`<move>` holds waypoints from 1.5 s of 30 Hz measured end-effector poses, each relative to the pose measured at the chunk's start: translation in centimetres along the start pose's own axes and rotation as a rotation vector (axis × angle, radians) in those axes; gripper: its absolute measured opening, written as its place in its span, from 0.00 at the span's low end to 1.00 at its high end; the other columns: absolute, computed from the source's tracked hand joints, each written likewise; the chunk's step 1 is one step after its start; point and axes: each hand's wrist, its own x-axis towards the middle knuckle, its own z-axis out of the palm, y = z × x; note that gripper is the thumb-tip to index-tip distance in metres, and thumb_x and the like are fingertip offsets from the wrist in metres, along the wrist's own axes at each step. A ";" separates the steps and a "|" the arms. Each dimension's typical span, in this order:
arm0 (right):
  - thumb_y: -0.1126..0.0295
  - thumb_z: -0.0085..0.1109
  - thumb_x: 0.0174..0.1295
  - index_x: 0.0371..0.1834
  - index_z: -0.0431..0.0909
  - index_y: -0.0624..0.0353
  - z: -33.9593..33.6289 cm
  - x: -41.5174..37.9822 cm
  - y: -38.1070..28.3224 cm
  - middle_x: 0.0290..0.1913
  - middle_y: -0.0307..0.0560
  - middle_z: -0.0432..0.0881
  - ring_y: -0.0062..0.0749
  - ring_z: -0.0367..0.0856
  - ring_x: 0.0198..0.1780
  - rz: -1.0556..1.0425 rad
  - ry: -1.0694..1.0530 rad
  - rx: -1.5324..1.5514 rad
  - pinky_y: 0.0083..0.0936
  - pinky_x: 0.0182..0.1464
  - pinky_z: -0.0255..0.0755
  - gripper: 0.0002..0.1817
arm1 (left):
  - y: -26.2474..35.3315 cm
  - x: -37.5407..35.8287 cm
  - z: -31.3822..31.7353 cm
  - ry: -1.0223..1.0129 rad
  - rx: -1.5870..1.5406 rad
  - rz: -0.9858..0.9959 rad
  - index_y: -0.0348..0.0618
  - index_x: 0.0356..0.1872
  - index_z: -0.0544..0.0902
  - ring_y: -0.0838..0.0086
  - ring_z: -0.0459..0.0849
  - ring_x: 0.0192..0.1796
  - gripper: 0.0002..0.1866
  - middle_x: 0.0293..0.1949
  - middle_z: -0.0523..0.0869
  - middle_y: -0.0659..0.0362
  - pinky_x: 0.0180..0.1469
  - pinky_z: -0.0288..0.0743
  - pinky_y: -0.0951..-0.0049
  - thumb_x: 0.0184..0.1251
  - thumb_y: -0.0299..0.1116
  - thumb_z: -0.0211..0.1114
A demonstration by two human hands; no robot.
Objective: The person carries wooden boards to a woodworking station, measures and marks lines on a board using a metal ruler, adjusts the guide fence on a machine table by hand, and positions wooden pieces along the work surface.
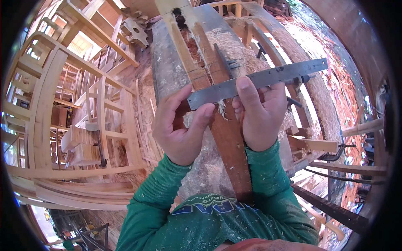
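Note:
A long, flat steel strip [281,75] with a small hole near each end lies slantwise across my view, its right end higher up. At its left end, my left hand [178,127] has the thumb at the lower edge and the fingers curled at the upper corner. My right hand [264,113] grips the middle, thumb on the face and fingers folded beneath. Below the strip runs a wooden workpiece [228,144], reddish brown near me. Its paler far part [175,39] has a rough channel full of shavings. Pale fibres hang under the strip.
A worn workbench [167,62] strewn with shavings carries the workpiece. Wooden frames [102,104] stand at the left, with light wood blocks [79,142] among them. Clamps [335,152] and loose timber rails [326,144] are at the right.

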 end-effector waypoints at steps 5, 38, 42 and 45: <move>0.71 0.67 0.71 0.48 0.68 0.62 0.1 0.0 -0.1 0.34 0.43 0.82 0.19 0.79 0.27 -0.007 -0.020 0.021 0.16 0.27 0.72 0.15 | -0.2 -0.1 -0.3 0.006 0.076 -0.005 0.30 0.61 0.82 0.78 0.81 0.48 0.27 0.51 0.82 0.57 0.51 0.77 0.76 0.62 0.27 0.80; 0.71 0.61 0.74 0.55 0.70 0.64 -2.3 1.2 -0.8 0.35 0.40 0.81 0.20 0.79 0.28 -0.189 0.027 0.074 0.18 0.30 0.72 0.14 | 0.2 0.3 0.4 -0.050 -0.149 -0.022 0.30 0.66 0.78 0.77 0.83 0.45 0.29 0.48 0.80 0.59 0.44 0.83 0.76 0.65 0.27 0.78; 0.69 0.59 0.76 0.55 0.75 0.61 -8.0 2.0 -4.1 0.34 0.37 0.81 0.19 0.76 0.28 -0.492 0.177 -0.347 0.18 0.31 0.71 0.11 | -0.9 0.6 -0.1 -0.051 -0.099 0.063 0.32 0.68 0.76 0.77 0.84 0.45 0.29 0.49 0.80 0.59 0.45 0.85 0.76 0.68 0.25 0.75; 0.66 0.56 0.78 0.50 0.80 0.59 -10.8 -0.5 -5.2 0.34 0.38 0.81 0.21 0.76 0.28 -0.492 0.165 -0.777 0.23 0.33 0.71 0.08 | -1.4 0.3 0.0 -0.018 -0.088 0.084 0.33 0.68 0.77 0.78 0.83 0.44 0.26 0.48 0.81 0.60 0.47 0.82 0.76 0.70 0.22 0.72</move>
